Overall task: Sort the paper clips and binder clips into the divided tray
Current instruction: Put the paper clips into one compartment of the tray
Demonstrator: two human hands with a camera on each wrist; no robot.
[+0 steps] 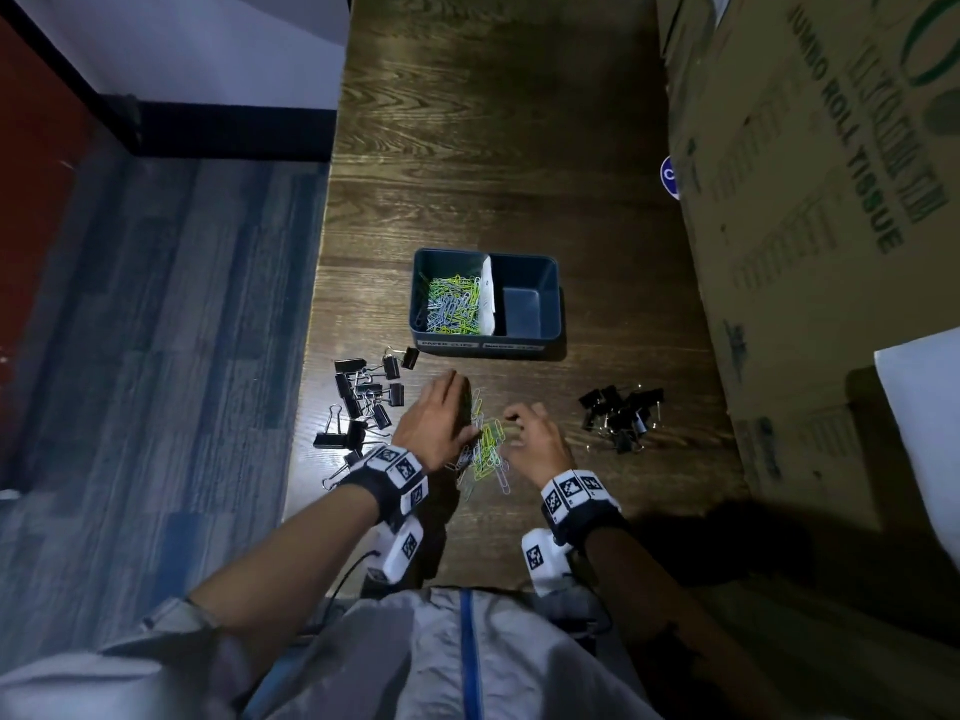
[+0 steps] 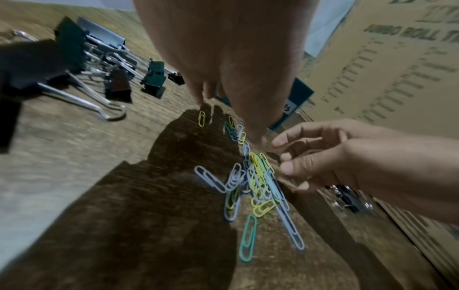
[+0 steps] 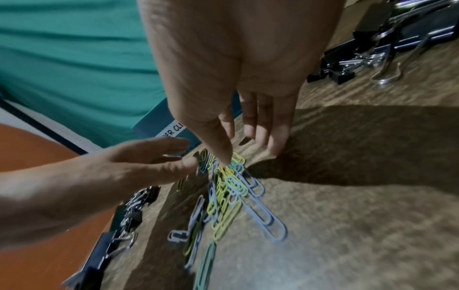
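Note:
A loose pile of coloured paper clips [image 1: 488, 444] [image 2: 258, 180] [image 3: 228, 188] lies on the dark wooden table between my hands. My left hand [image 1: 447, 402] [image 3: 149, 157] has straight fingers, tips on the table at the pile's left side. My right hand [image 1: 522, 418] [image 2: 310, 157] hovers on the right with loosely curled fingers. Its thumb touches the pile and nothing shows in its grip. The blue divided tray [image 1: 483, 341] stands beyond, with paper clips [image 1: 452, 304] in its left compartment and the right one bare. Black binder clips sit in a left heap [image 1: 363, 397] [image 2: 116, 78] and a right heap [image 1: 623, 415] [image 3: 372, 55].
A large cardboard box [image 1: 805, 200] walls off the table's right side, with a white sheet [image 1: 924, 407] leaning on it. The table's left edge [image 1: 311, 356] runs just beside the left binder clips, with blue floor below. Bare wood stretches behind the tray.

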